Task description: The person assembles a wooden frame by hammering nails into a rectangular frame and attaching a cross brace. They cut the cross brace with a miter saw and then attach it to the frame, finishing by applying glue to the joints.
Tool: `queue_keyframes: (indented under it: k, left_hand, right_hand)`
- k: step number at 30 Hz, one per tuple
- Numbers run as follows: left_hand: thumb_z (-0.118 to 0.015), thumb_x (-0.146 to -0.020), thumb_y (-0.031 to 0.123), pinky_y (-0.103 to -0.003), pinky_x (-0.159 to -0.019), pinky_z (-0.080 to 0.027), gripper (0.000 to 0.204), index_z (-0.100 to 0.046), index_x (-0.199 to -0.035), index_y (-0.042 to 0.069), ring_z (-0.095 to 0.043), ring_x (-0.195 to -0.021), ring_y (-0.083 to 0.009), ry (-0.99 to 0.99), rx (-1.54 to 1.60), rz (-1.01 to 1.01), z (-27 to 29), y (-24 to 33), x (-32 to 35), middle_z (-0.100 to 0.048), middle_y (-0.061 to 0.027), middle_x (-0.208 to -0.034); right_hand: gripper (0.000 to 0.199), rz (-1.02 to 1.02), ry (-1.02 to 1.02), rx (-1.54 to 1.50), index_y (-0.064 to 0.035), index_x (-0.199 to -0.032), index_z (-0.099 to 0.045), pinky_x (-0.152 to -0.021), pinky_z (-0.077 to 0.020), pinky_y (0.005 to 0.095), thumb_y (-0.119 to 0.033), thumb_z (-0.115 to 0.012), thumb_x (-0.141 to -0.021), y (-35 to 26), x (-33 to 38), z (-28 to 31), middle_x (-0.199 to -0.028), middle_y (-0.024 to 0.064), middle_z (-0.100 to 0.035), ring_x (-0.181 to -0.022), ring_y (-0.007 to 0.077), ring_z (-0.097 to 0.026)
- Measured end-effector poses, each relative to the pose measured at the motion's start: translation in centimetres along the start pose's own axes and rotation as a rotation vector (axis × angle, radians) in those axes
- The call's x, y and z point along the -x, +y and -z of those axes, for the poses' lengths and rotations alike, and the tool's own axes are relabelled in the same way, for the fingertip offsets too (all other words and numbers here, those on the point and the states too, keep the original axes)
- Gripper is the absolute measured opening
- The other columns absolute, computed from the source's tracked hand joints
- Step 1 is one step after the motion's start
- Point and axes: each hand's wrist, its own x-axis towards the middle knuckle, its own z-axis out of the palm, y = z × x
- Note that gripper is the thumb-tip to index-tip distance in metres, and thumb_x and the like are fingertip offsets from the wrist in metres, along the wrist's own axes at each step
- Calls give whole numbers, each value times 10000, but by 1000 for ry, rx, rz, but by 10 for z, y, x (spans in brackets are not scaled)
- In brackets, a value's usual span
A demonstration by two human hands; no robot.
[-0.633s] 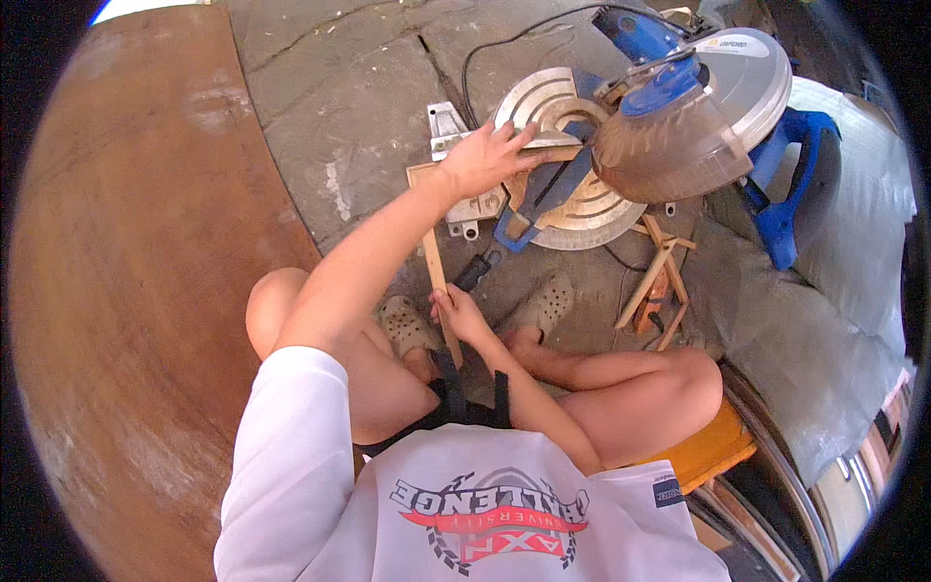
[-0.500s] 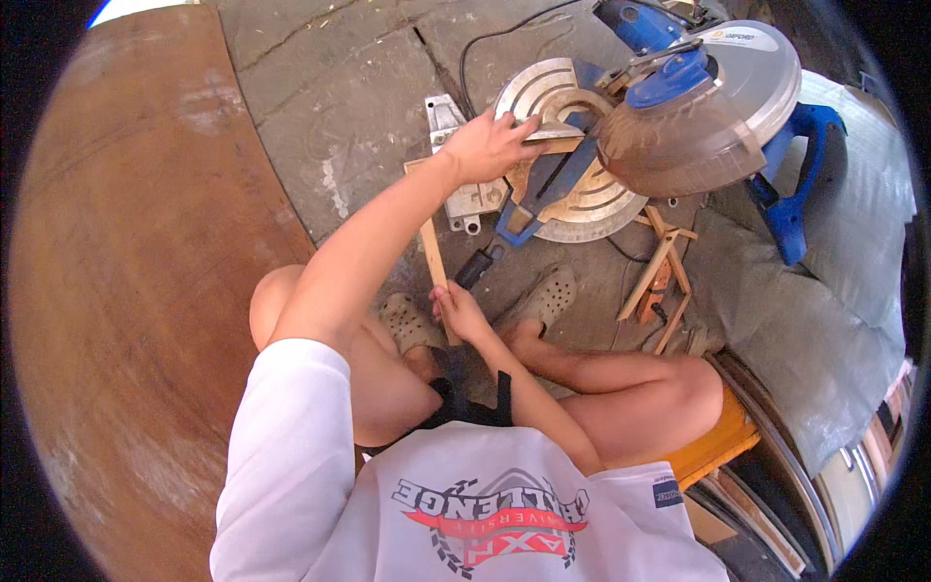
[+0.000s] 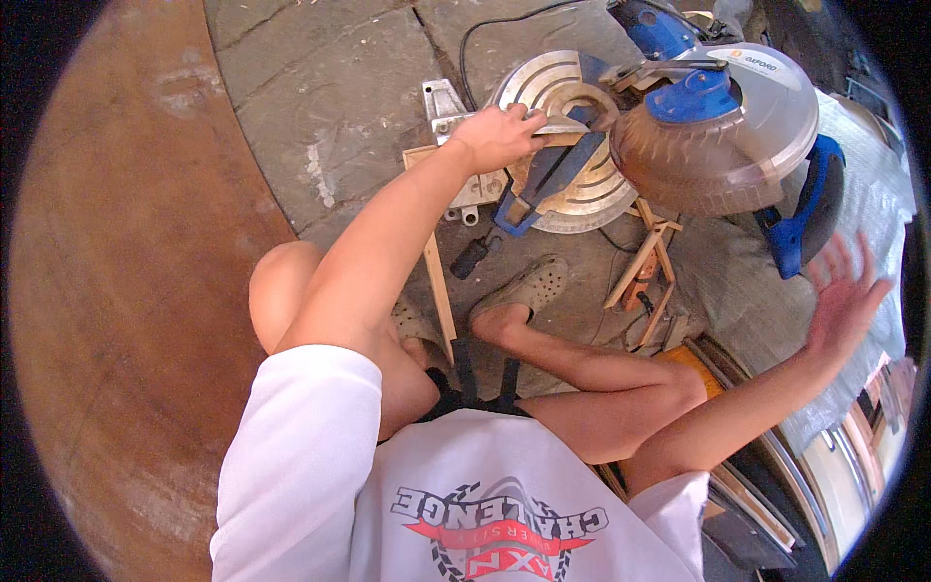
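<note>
A mitre saw (image 3: 567,218) with a round metal base and a clear-guarded blade head (image 3: 703,160) stands on the ground ahead of me. My left hand (image 3: 499,139) is closed over a light wooden piece lying along the saw's fence, and its fingertips bend over the fence edge. Joined to that piece at a corner, a thin wooden strip (image 3: 439,286) runs back toward my lap. At the right, my right hand (image 3: 846,301) is raised with fingers spread, holding nothing, just beyond the saw's blue handle (image 3: 800,213). The blade head is up, apart from the wood.
Several joined wooden strips (image 3: 645,257) lie right of the saw base near an orange object (image 3: 640,283). A large brown board (image 3: 145,291) covers the left side. Grey sheeting (image 3: 747,301) and stacked boards (image 3: 766,504) are at the right. A black cable (image 3: 475,39) curves behind the saw.
My right hand has let go of the wooden strip near my lap and swung right, up to the saw handle. My left hand stays at the fence.
</note>
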Motion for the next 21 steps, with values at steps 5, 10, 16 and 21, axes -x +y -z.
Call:
queue_keyframes:
  k: [5, 10, 16, 21]
  left_hand:
    - [-572, -917, 149, -397, -784, -615, 397, -665, -1298, 213, -591, -1123, -272, 32, -16, 3, -4, 4, 2, -519, -77, -1303]
    - [-588, -908, 152, -392, -771, -618, 383, -676, -1277, 205, -581, -1128, -267, 39, -104, 0, -9, 6, 4, -510, -78, -1313]
    - [-560, -953, 176, -505, -829, -605, 342, -669, -1276, 194, -573, -1168, -307, -2, -48, 0, -8, 5, 2, -487, -100, -1347]
    - [-586, -930, 212, -441, -813, -612, 309, -689, -1221, 195, -577, -1129, -284, 55, -133, 0, -13, 6, 4, -503, -88, -1316]
  right_hand:
    - [755, -110, 81, 785, -34, -1463, -494, -957, -482, 368, -632, -468, -1004, -26, -82, -41, -1230, 147, -635, -1084, 235, -617]
    - [766, -156, 127, 486, -10, -1523, -423, -1070, -428, 344, -479, -649, -961, 13, -71, -44, -1441, 176, -554, -1298, 265, -545]
    - [563, 58, 238, 325, -37, -1450, -492, -942, -498, 348, -303, -659, -983, 45, 15, -66, -1306, 150, -601, -1099, 237, -617]
    - [574, 334, 427, 482, -61, -1493, -421, -1114, -375, 410, -270, -637, -1003, 104, 108, -115, -1410, 171, -497, -1299, 274, -471]
